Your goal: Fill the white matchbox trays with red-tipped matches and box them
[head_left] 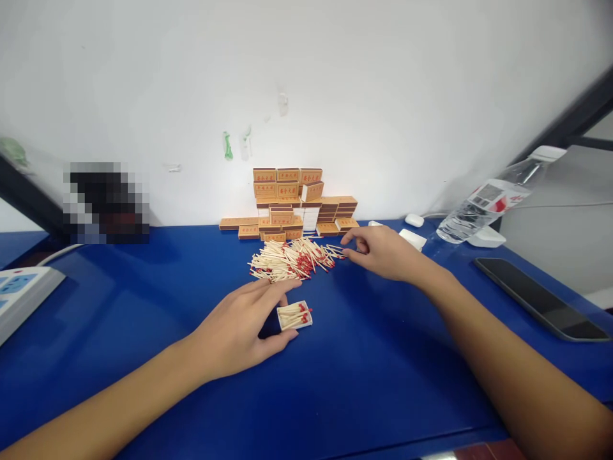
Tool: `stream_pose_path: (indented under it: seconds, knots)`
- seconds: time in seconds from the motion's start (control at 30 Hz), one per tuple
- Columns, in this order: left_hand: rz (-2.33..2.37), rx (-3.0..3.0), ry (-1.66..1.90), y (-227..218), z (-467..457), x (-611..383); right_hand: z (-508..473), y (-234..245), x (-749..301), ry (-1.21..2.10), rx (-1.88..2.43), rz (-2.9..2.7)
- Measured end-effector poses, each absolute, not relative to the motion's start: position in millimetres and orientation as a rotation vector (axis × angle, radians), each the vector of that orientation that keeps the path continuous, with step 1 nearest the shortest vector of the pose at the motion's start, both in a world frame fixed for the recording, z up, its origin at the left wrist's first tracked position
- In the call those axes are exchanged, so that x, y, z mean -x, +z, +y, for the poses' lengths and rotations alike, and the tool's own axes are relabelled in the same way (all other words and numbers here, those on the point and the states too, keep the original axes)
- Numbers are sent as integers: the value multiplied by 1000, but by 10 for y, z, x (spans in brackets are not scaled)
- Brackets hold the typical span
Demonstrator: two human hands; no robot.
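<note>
A small white matchbox tray (295, 324), partly filled with red-tipped matches, lies on the blue table. My left hand (244, 326) grips it from the left, thumb along its near side and a finger at its far side, while the index finger stretches out above. Beyond the tray spreads a loose heap of matches (287, 259), most heads toward the right. At the heap's right edge my right hand (378, 250) is closed in a pinch on the ends of some matches; how many is too small to tell.
Stacked matchboxes (287, 190) stand against the white wall behind the heap. To the right are a tilted water bottle (498, 198), a white earphone case (414, 220) and a black phone (541, 297). A white power strip (29, 294) sits at the left.
</note>
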State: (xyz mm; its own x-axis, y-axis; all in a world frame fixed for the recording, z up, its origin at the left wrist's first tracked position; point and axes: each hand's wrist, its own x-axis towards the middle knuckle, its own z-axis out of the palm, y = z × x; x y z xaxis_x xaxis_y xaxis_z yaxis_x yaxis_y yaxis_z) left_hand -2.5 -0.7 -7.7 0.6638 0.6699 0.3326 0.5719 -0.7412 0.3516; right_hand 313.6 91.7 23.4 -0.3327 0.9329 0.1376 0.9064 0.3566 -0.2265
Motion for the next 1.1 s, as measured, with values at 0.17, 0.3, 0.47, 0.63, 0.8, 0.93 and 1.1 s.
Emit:
stream_pose_path:
  seconds: [0.17,0.3,0.47,0.63,0.8,0.93,1.1]
  knots:
    - [1002,-2675,662,-80,3,26,957,185,-3015,99,1668,-2481]
    - [999,-2667,663,-79,6,22,984,234,-2929,131,1678,-2422]
    - [988,-2677,670,-68,2,17,1064,238,-2960,160,1708,-2414]
    - [992,-2694,653,-63,-4,21,1100,208,-3035,157,1737,-2467]
    - [997,-2694,657,-68,-1,21,1103,176,-3035,152,1755,-2505]
    - [996,-2705,661,-78,5,21,1120,171,-3002,127,1781,-2481]
    - [988,-2697,667,-103,6,33,1121,203,-3023,106,1800,-2479]
